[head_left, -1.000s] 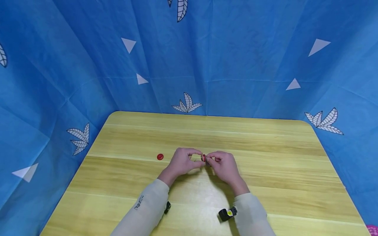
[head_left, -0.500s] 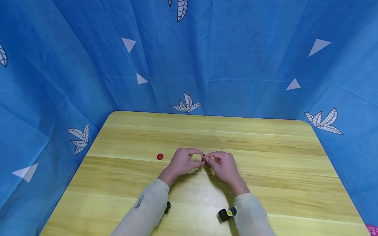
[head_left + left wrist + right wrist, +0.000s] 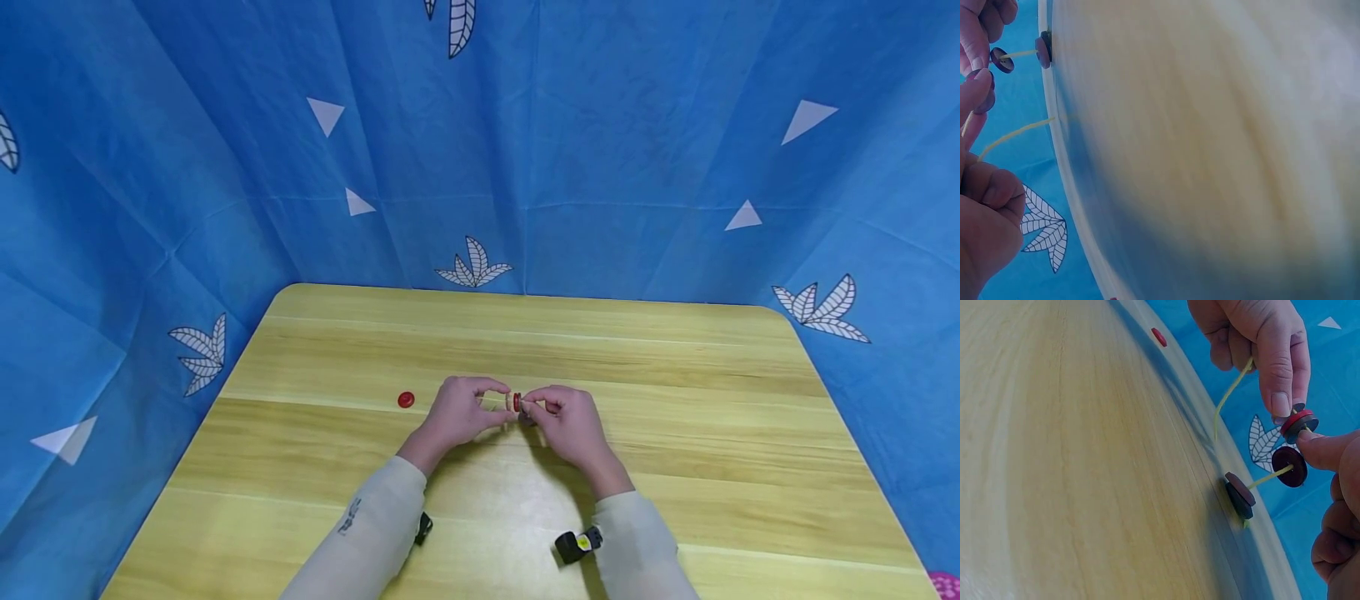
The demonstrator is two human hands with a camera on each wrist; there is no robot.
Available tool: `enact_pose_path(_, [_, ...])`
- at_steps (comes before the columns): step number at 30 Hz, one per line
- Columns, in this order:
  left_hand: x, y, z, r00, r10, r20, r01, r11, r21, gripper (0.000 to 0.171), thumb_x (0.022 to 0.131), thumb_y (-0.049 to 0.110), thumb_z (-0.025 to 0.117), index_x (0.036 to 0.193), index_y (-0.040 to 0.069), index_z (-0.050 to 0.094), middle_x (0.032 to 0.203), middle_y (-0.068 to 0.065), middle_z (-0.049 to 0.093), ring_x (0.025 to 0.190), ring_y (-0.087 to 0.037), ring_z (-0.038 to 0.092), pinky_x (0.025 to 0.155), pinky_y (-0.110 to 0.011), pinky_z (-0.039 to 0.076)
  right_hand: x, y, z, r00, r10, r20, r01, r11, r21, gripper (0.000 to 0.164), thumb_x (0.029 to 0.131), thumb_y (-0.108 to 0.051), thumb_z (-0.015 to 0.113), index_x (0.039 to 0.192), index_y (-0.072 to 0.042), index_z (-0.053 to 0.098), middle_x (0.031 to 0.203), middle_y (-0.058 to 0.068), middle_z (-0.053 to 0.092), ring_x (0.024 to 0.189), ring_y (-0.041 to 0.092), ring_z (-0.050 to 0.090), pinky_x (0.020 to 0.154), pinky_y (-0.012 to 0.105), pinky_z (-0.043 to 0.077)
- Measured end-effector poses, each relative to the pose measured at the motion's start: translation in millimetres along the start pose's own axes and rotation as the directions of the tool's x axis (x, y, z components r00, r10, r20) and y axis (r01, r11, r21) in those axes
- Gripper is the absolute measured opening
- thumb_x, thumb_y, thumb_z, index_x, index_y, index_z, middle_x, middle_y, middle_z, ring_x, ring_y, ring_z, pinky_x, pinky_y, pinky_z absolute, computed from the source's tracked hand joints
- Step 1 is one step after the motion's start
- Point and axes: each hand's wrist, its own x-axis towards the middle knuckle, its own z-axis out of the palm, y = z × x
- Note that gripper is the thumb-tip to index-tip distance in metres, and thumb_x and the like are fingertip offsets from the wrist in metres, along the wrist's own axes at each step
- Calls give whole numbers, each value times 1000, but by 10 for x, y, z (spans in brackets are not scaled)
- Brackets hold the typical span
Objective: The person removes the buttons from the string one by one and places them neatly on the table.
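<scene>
Expect light, stiff, slick buttons (image 3: 1299, 426) on limp yellow string (image 3: 1269, 477), pinched between thumb and finger of the left hand (image 3: 457, 412), at 9 o'clock from the right hand (image 3: 567, 423), apparently nipping string; grasp by rims.

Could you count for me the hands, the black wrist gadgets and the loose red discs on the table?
Hands: 2, left hand and right hand
Black wrist gadgets: 2
Loose red disc: 1
Total: 5
The discs on the yellow string overlap, so I left them out.
</scene>
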Motion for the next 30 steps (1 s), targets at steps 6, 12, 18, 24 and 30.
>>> enact_pose_path(6, [-13, -31, -27, 1000, -2, -7, 2, 1000, -24, 36, 79, 33, 87, 108, 15, 78, 50, 9, 33, 44, -7, 29, 45, -25, 29, 6, -7, -6, 1000, 3, 2, -3, 1000, 4, 7, 89, -8, 76, 87, -15, 79, 70, -6, 67, 46, 5, 38, 48, 29, 36])
enact_pose_path(12, [-34, -39, -64, 1000, -12, -12, 11, 999, -48, 37, 78, 34, 88, 107, 11, 78, 50, 8, 33, 44, -7, 28, 46, -25, 29, -2, -11, -17, 1000, 4, 6, -4, 1000, 1, 6, 89, -8, 76, 88, -13, 79, 59, -6, 57, 45, 4, 34, 47, 29, 34])
enact_pose_path(18, [-61, -60, -101, 999, -43, -21, 42, 997, -60, 32, 79, 26, 87, 105, 11, 79, 49, 7, 33, 44, -8, 28, 45, -25, 28, -12, 22, -21, 1000, 14, 4, -14, 1000, -12, 7, 89, -9, 77, 88, -16, 79, 55, -10, 45, 45, 4, 31, 46, 28, 33])
enact_pose_path(24, [-88, -98, -140, 998, -64, -16, 63, 995, -77, 31, 80, 24, 87, 107, 11, 78, 49, 7, 32, 43, -8, 27, 44, -25, 27, -18, 38, -25, 1000, 13, -9, -13, 1000, -12, 6, 89, -10, 77, 88, -16, 79, 51, -12, 37, 44, 3, 30, 46, 29, 32])
enact_pose_path(30, [-112, -144, -198, 997, -76, -32, 72, 992, -99, 32, 79, 23, 87, 106, 9, 78, 51, 8, 30, 45, -9, 26, 45, -25, 25, -18, 37, -34, 999, 13, -33, -13, 1000, -7, 7, 87, -10, 78, 87, -17, 79, 50, -13, 34, 45, 2, 30, 46, 28, 31])
